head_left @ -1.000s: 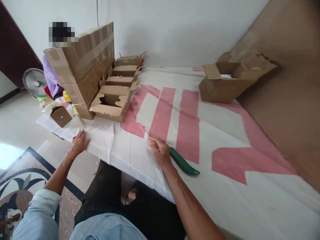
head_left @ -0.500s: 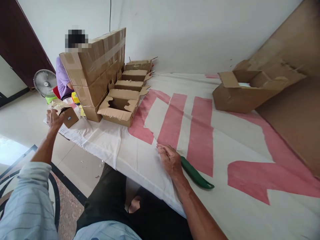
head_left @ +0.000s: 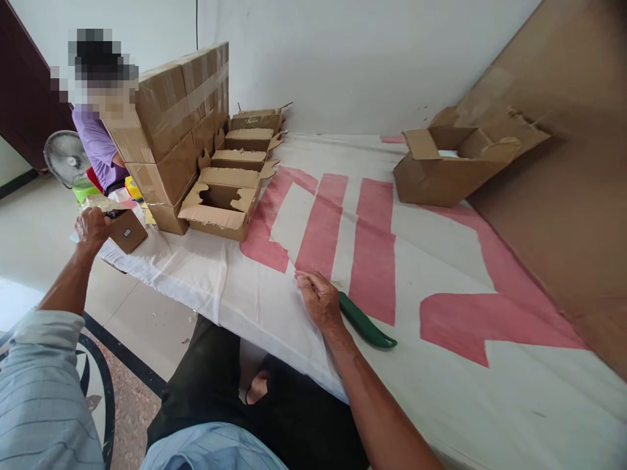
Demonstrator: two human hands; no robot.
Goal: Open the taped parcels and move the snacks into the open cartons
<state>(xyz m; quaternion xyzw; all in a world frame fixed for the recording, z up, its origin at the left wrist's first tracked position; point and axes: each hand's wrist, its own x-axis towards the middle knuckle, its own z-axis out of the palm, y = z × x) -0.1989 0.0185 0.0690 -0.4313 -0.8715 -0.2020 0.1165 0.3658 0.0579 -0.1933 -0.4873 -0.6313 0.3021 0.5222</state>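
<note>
At the table's left end, my left hand [head_left: 92, 227] is at the open top of a small cardboard box [head_left: 130, 233] with a white label. Its fingers are curled, and a dark thing [head_left: 114, 213] shows by the fingertips; its kind is unclear. My right hand [head_left: 319, 299] rests low over the cloth, thumb and fingers pinched together. A thin pale tip pokes out in front of them, too small to name. Beside that wrist lies a long, curved dark green handle [head_left: 365, 321] with a hole in its end. My hand hides where its front end leads.
Stacked taped cartons [head_left: 166, 124] stand at the left back, with a row of open boxes [head_left: 220, 202] beside them. Another open box [head_left: 445, 170] sits right, near a large cardboard sheet [head_left: 548, 215]. Behind the stack is a person in purple [head_left: 95, 147], near a fan [head_left: 63, 158].
The view has shifted slightly right. My left hand has turned further over the small box's top, where the dark thing now shows. My right hand stays nearly in place beside the green handle.
</note>
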